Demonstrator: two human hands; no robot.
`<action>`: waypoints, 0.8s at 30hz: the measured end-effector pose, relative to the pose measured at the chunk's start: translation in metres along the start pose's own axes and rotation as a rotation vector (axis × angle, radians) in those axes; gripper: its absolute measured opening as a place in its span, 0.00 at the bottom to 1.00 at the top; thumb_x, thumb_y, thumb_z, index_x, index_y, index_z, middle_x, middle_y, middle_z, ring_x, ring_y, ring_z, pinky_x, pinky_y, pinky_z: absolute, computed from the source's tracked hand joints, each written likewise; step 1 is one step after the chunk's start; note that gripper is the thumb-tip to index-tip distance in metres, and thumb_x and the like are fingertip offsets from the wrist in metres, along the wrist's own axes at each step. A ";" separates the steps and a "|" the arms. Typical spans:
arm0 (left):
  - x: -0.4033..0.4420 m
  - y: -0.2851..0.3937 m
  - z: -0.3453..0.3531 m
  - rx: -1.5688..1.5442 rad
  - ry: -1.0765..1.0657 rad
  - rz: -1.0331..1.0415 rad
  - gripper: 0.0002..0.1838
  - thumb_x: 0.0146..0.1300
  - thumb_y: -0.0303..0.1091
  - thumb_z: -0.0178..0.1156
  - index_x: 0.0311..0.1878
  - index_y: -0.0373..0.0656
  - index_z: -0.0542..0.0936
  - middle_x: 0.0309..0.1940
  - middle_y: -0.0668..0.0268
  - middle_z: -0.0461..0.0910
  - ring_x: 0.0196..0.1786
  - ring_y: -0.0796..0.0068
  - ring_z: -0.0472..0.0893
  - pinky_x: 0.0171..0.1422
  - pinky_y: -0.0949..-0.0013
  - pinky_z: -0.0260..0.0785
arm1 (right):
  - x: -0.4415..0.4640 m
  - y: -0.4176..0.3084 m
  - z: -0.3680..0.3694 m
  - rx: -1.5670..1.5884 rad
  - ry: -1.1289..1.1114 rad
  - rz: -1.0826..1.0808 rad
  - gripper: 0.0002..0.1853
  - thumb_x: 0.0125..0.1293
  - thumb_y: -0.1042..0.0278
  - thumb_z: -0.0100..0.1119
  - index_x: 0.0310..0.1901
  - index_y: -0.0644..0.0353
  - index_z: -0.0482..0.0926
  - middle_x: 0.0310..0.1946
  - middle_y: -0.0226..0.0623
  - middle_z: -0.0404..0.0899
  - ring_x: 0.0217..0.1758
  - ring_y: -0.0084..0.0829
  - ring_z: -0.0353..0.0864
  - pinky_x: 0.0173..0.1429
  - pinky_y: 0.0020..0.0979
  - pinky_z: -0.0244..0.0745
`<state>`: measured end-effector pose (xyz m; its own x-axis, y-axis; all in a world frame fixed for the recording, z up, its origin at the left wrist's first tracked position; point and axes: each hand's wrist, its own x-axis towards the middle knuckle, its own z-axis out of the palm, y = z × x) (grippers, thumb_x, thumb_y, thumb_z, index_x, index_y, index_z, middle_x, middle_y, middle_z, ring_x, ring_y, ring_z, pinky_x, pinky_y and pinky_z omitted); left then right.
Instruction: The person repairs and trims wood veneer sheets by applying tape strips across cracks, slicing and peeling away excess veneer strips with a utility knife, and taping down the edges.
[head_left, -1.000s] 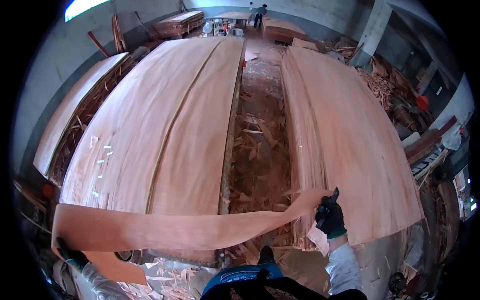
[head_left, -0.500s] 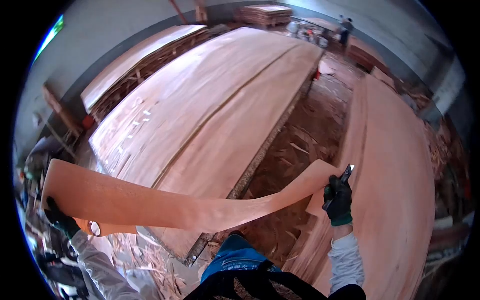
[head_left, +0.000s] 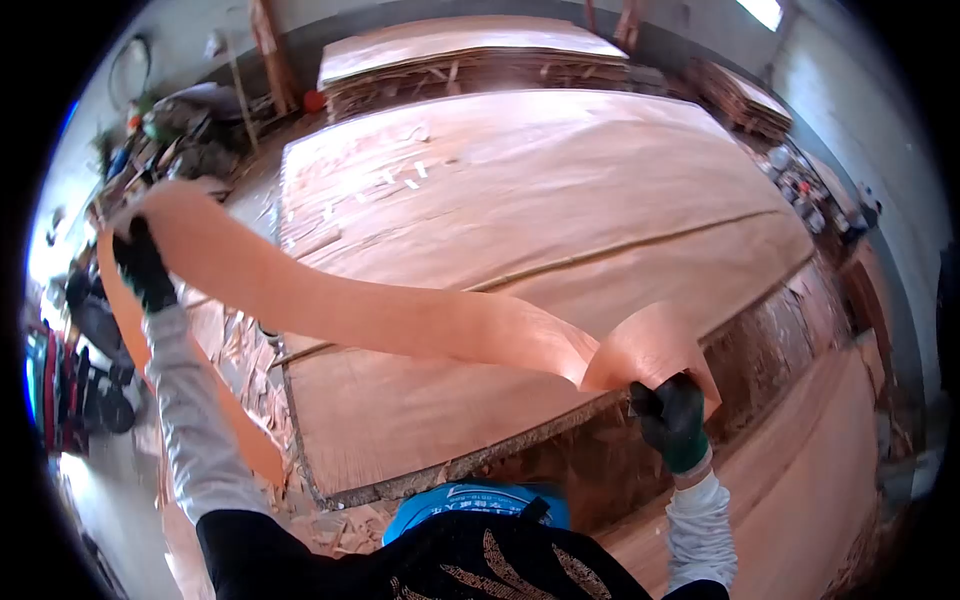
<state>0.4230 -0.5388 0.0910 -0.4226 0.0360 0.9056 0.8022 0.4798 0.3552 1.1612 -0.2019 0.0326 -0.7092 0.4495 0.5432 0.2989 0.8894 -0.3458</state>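
A long strip [head_left: 380,315] of thin wood hangs between the two gloved hands, in front of the person and above the near part of a wide pile [head_left: 600,190] of wood sheets. The left hand [head_left: 145,265] is raised, just inside the place where the strip bends over; from there, one end goes down behind the left forearm toward the scraps [head_left: 240,345] on the floor. The fingers of this hand point upward against the strip, but I cannot tell if they pinch it. The right hand [head_left: 672,420] is lower, beside the near edge of the pile — its fingers are curled in and close on the other end of the strip, which makes a loop just above the glove. Between the hands the strip sags and has a sharp fold near this loop. On the pile there are a narrow brown line [head_left: 560,262] and some small white pieces [head_left: 390,177]. A second pile [head_left: 470,55] stands behind it, and another wood surface [head_left: 780,480] lies at the lower right — beyond a dark gap.
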 end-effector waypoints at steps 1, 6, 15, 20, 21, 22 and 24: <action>0.012 0.022 0.009 -0.017 0.009 0.015 0.19 0.69 0.42 0.57 0.54 0.36 0.76 0.50 0.56 0.80 0.53 0.61 0.78 0.56 0.64 0.69 | 0.008 0.016 0.003 0.004 -0.062 0.007 0.10 0.60 0.75 0.63 0.44 0.63 0.80 0.33 0.45 0.82 0.34 0.44 0.81 0.40 0.37 0.76; 0.032 0.187 0.063 -0.217 0.054 0.096 0.20 0.68 0.41 0.59 0.56 0.36 0.75 0.51 0.55 0.80 0.53 0.61 0.78 0.57 0.63 0.70 | 0.082 0.140 -0.012 -0.180 0.019 -0.160 0.12 0.60 0.74 0.62 0.47 0.60 0.81 0.38 0.44 0.82 0.41 0.46 0.80 0.48 0.41 0.75; -0.145 0.489 0.204 -0.774 -0.070 -0.572 0.25 0.66 0.34 0.62 0.61 0.32 0.70 0.49 0.57 0.79 0.48 0.72 0.76 0.56 0.68 0.70 | 0.252 0.441 -0.126 -0.643 0.106 -0.087 0.13 0.58 0.73 0.62 0.46 0.60 0.81 0.39 0.45 0.82 0.43 0.44 0.81 0.50 0.39 0.76; -0.292 0.643 0.334 -1.285 -0.003 -0.945 0.15 0.69 0.32 0.58 0.55 0.36 0.74 0.46 0.65 0.79 0.45 0.74 0.77 0.50 0.70 0.72 | 0.317 0.547 -0.137 -0.777 -0.051 0.049 0.14 0.55 0.72 0.63 0.45 0.60 0.81 0.38 0.45 0.82 0.42 0.43 0.81 0.49 0.38 0.76; -0.323 0.665 0.365 -1.288 -0.044 -0.961 0.19 0.69 0.33 0.58 0.59 0.36 0.71 0.50 0.60 0.79 0.48 0.69 0.79 0.53 0.67 0.72 | 0.326 0.562 -0.133 -0.790 -0.083 0.067 0.14 0.55 0.72 0.64 0.44 0.60 0.81 0.37 0.45 0.82 0.42 0.43 0.81 0.49 0.38 0.76; -0.333 0.689 0.360 -1.153 -0.204 -0.918 0.25 0.67 0.39 0.60 0.62 0.35 0.69 0.53 0.55 0.78 0.53 0.62 0.78 0.57 0.63 0.70 | 0.334 0.576 -0.128 -0.799 -0.115 0.072 0.14 0.54 0.72 0.64 0.44 0.60 0.81 0.37 0.45 0.82 0.42 0.42 0.81 0.49 0.38 0.76; -0.385 0.735 0.358 -0.883 -0.643 -0.810 0.33 0.63 0.50 0.62 0.63 0.36 0.69 0.55 0.48 0.77 0.58 0.54 0.77 0.62 0.58 0.68 | 0.347 0.595 -0.112 -0.815 -0.171 0.074 0.14 0.53 0.71 0.65 0.44 0.59 0.81 0.37 0.46 0.81 0.42 0.42 0.81 0.49 0.37 0.77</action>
<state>1.0242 0.1139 -0.0794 -0.8259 0.5298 0.1929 0.1349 -0.1466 0.9800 1.1646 0.4923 0.1012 -0.7369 0.5490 0.3945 0.6704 0.6687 0.3215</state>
